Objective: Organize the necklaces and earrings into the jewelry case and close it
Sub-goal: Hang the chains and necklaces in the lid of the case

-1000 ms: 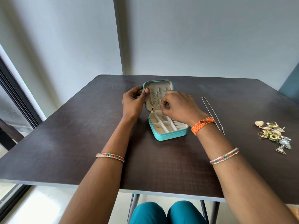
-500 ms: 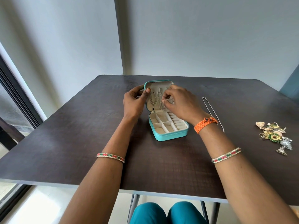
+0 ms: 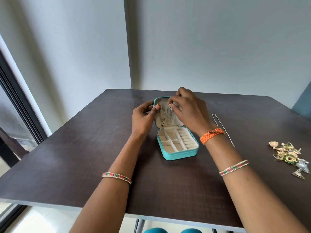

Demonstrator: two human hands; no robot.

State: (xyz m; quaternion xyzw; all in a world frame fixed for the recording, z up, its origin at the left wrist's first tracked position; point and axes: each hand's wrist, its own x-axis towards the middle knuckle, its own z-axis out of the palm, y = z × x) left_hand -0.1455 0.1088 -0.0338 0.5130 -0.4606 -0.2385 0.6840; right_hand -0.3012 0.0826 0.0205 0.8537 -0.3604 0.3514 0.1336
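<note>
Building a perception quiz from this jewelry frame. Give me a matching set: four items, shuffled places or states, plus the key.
Items:
1. jewelry case
2. hung necklaces
3. loose necklace
4. earring pile

Places or states:
A. heaped near the table's right edge
B. stretched out on the table, just right of the right wrist
C. open, lid upright, tray compartments bare
D. hanging inside the lid, at the right hand's fingertips

Pairs: 1-C, 2-D, 3-B, 4-A
</note>
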